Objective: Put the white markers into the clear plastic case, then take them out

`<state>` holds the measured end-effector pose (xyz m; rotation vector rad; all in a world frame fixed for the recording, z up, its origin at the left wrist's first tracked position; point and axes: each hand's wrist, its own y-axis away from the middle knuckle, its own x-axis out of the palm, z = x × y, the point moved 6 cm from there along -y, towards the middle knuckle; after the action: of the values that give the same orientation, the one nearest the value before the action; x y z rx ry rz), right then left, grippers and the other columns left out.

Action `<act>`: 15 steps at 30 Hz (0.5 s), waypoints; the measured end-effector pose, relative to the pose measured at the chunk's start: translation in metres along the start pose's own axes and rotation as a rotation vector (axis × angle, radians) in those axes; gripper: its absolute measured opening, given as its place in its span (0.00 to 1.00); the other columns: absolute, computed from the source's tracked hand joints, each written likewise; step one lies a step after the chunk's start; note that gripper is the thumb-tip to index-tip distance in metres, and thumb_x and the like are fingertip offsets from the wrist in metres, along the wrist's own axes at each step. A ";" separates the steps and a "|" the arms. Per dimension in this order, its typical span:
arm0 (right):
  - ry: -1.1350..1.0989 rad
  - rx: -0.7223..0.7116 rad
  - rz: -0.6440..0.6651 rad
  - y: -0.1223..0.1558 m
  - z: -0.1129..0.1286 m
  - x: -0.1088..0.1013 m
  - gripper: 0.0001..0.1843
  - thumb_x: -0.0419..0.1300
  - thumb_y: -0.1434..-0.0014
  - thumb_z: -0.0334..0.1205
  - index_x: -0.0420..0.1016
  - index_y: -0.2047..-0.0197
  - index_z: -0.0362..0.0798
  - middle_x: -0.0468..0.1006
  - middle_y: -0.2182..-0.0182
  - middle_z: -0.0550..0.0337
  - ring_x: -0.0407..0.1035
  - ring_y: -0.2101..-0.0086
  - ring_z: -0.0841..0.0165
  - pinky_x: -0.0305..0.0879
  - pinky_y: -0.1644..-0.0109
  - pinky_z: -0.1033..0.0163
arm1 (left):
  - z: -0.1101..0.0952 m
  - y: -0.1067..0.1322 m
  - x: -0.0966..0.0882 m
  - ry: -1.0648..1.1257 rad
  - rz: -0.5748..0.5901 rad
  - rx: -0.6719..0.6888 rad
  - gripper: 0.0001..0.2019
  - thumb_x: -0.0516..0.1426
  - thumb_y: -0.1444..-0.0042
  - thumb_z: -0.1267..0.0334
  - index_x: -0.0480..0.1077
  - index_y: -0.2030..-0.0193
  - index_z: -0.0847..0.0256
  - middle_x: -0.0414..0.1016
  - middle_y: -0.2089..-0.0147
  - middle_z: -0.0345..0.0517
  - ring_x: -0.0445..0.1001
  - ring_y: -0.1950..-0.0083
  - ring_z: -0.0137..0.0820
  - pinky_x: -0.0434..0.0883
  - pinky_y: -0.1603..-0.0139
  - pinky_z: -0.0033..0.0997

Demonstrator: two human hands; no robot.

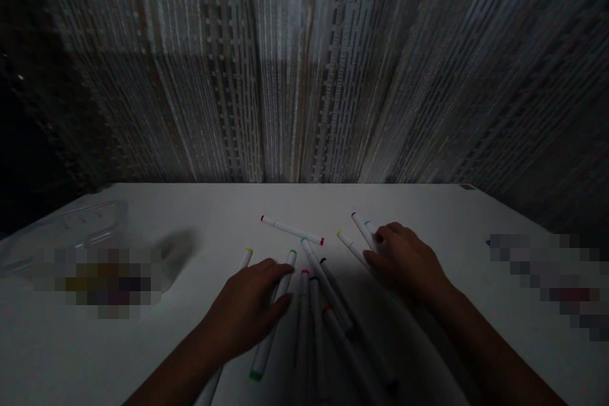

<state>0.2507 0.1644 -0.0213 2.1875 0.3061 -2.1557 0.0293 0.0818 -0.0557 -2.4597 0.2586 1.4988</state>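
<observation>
Several white markers with coloured ends lie loose on the white table. My left hand is over the green-ended marker, index finger and thumb apart and resting across its barrel. A yellow-ended marker passes beneath that hand. My right hand lies low over the right side of the group, thumb and curled index finger apart. Its fingertips are beside a blue-ended marker, a purple-ended marker and another yellow-ended marker; the palm hides their lower parts. Between my hands are pink-ended and red-ended markers.
A marker with red ends lies crosswise farther back. At the left is a clear plastic container, next to a blurred patch. Another blurred patch covers the right side. Striped curtains hang behind the table. The light is dim.
</observation>
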 end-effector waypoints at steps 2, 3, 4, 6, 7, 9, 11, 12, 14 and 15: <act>-0.004 0.039 0.034 0.000 -0.003 0.003 0.16 0.53 0.47 0.45 0.69 0.59 0.44 0.70 0.58 0.48 0.65 0.60 0.60 0.58 0.63 0.60 | 0.000 0.000 -0.001 0.003 -0.003 -0.005 0.15 0.52 0.46 0.63 0.64 0.50 0.54 0.68 0.65 0.42 0.67 0.66 0.33 0.64 0.65 0.33; -0.008 0.044 0.046 0.000 -0.003 0.004 0.15 0.52 0.46 0.45 0.69 0.59 0.44 0.70 0.59 0.48 0.66 0.61 0.61 0.58 0.64 0.61 | 0.000 0.000 -0.001 0.004 -0.005 -0.006 0.15 0.52 0.46 0.63 0.64 0.50 0.54 0.68 0.65 0.42 0.67 0.66 0.33 0.64 0.65 0.33; -0.013 0.042 0.053 0.001 -0.002 0.005 0.15 0.51 0.45 0.45 0.69 0.60 0.44 0.70 0.59 0.48 0.66 0.62 0.61 0.58 0.65 0.61 | 0.000 0.000 -0.001 0.006 -0.005 -0.005 0.15 0.52 0.46 0.63 0.64 0.50 0.54 0.68 0.65 0.42 0.67 0.66 0.33 0.64 0.65 0.33; -0.025 0.029 0.052 0.001 0.000 0.005 0.17 0.50 0.45 0.48 0.69 0.60 0.44 0.70 0.59 0.48 0.66 0.62 0.61 0.58 0.65 0.61 | -0.001 -0.001 0.000 0.007 -0.004 -0.002 0.16 0.52 0.46 0.63 0.64 0.50 0.54 0.68 0.64 0.42 0.67 0.65 0.34 0.64 0.65 0.33; -0.028 0.020 0.050 0.002 0.002 0.005 0.18 0.51 0.45 0.50 0.69 0.60 0.44 0.70 0.59 0.48 0.66 0.61 0.61 0.58 0.65 0.61 | 0.000 0.000 0.000 0.007 -0.004 -0.004 0.16 0.52 0.46 0.63 0.64 0.50 0.54 0.68 0.63 0.42 0.67 0.65 0.34 0.64 0.65 0.33; -0.024 0.008 0.049 0.002 0.004 0.006 0.20 0.53 0.47 0.52 0.69 0.59 0.44 0.69 0.57 0.48 0.66 0.60 0.60 0.58 0.65 0.61 | 0.001 0.000 0.000 0.008 -0.005 -0.009 0.16 0.52 0.46 0.63 0.64 0.50 0.54 0.69 0.63 0.43 0.67 0.65 0.34 0.64 0.65 0.34; 0.000 0.006 0.055 0.003 0.005 0.007 0.19 0.53 0.48 0.49 0.68 0.59 0.44 0.69 0.57 0.48 0.66 0.61 0.61 0.58 0.66 0.61 | 0.001 0.000 0.000 0.007 -0.003 -0.010 0.16 0.53 0.47 0.64 0.64 0.50 0.54 0.69 0.63 0.43 0.67 0.65 0.34 0.64 0.64 0.34; 0.012 0.009 0.058 0.002 0.005 0.007 0.17 0.53 0.47 0.47 0.68 0.60 0.44 0.69 0.57 0.49 0.66 0.62 0.61 0.58 0.66 0.62 | 0.002 0.000 0.000 0.007 -0.001 -0.011 0.16 0.53 0.47 0.64 0.64 0.50 0.54 0.69 0.63 0.43 0.67 0.65 0.34 0.64 0.64 0.34; 0.024 0.020 0.057 0.002 0.003 0.008 0.14 0.50 0.45 0.45 0.68 0.60 0.44 0.69 0.58 0.49 0.67 0.64 0.63 0.58 0.67 0.62 | 0.002 0.000 0.001 0.008 0.002 -0.014 0.16 0.53 0.47 0.64 0.63 0.50 0.55 0.69 0.63 0.42 0.67 0.65 0.34 0.64 0.64 0.34; 0.024 0.025 0.055 0.002 0.003 0.008 0.14 0.50 0.45 0.44 0.68 0.61 0.44 0.69 0.58 0.49 0.67 0.64 0.63 0.58 0.67 0.62 | 0.002 0.000 0.001 0.008 0.004 -0.015 0.16 0.53 0.47 0.64 0.63 0.50 0.55 0.69 0.63 0.43 0.67 0.65 0.34 0.64 0.64 0.34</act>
<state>0.2485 0.1632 -0.0297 2.2091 0.2195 -2.1179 0.0283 0.0825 -0.0570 -2.4785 0.2548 1.4975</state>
